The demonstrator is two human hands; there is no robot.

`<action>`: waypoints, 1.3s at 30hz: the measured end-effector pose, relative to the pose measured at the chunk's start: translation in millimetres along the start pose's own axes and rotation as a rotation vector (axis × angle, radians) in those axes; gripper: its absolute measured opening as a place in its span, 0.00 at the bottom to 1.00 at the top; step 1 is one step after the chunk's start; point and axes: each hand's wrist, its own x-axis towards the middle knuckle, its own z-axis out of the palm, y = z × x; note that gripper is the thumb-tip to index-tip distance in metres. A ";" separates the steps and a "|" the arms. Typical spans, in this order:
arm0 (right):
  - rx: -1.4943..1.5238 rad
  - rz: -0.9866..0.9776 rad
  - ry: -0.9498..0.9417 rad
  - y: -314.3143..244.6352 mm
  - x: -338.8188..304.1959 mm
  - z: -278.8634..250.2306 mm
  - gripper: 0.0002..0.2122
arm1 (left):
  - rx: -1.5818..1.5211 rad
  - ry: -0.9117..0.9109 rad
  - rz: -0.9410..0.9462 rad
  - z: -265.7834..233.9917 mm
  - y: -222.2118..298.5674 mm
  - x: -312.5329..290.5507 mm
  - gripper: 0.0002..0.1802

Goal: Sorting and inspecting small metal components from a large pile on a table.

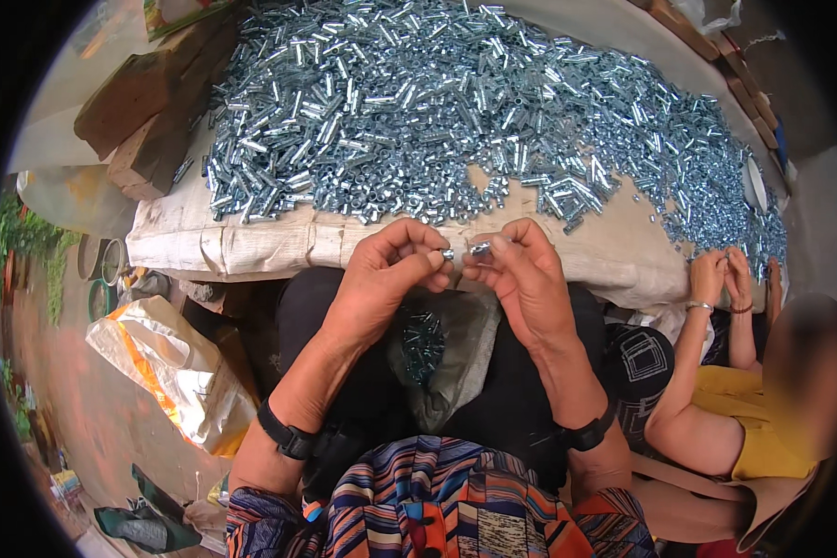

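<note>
My left hand (392, 272) pinches a small shiny metal piece (447, 254) between thumb and fingertips. Facing it across a narrow gap, my right hand (523, 275) grips a short metal sleeve (480, 248). The two pieces are apart, over the near edge of the cloth-covered table (251, 244). Beyond my hands spreads a big heap of silvery-blue metal sleeves (344, 112), with smaller ring-like pieces (377, 197) along its near side. Between my knees sits an open grey-green bag (465, 358) with metal parts (422, 346) inside.
To the right, a person in a yellow top (707, 418) works with both hands at the heap's small parts (716, 219). Wooden blocks (144, 112) edge the table at the left. A white and orange sack (172, 372) stands on the floor by my left side.
</note>
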 end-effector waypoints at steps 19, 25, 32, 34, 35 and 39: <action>-0.042 0.041 -0.128 16.2 -5.3 -5.0 0.04 | 0.088 0.026 0.002 -3.1 -3.5 0.6 0.06; 0.191 0.140 -0.136 17.7 -8.3 -6.5 0.04 | 0.046 -0.010 -0.041 -3.2 -3.3 1.8 0.06; 0.272 0.182 -0.167 18.7 -11.4 -11.2 0.04 | -0.161 -0.094 -0.099 -5.7 -9.6 3.5 0.05; 0.303 0.185 -0.198 19.0 -11.0 -12.8 0.05 | -0.219 -0.122 -0.118 -5.5 -9.8 3.8 0.05; 0.304 0.186 -0.198 18.7 -11.6 -12.6 0.05 | -0.218 -0.120 -0.119 -5.6 -9.8 4.3 0.05; -0.019 0.032 -0.125 14.7 -14.5 -10.7 0.05 | -0.100 -0.049 -0.117 -3.0 -10.3 4.3 0.05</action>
